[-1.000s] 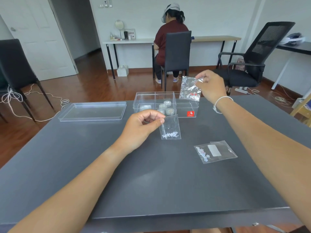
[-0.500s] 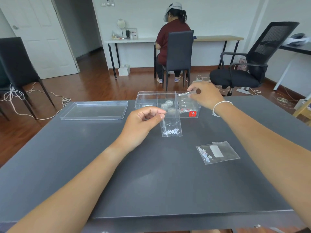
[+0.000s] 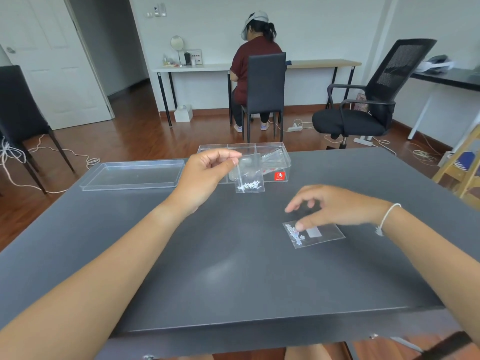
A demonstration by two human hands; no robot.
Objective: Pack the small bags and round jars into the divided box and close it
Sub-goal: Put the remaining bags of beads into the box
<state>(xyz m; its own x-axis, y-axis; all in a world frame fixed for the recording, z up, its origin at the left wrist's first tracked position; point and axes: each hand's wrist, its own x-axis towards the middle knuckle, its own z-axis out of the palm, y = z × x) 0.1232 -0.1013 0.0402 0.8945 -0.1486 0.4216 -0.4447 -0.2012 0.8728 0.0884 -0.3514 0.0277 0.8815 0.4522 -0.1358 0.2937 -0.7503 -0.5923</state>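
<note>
The clear, rigid divided box (image 3: 281,162) stands at the far edge of the matte grey counter (image 3: 207,268), a red square sticker on its front wall and a crinkled bag in its right compartment. In front of the box, the left hand (image 3: 205,178) pinches a small transparent bag (image 3: 249,178) of pale beads by its top. Nearer than the box, the right hand (image 3: 330,207), fingers spread, touches a flat bag (image 3: 315,233). Left of the box lies its shallow clear lid (image 3: 132,174).
</note>
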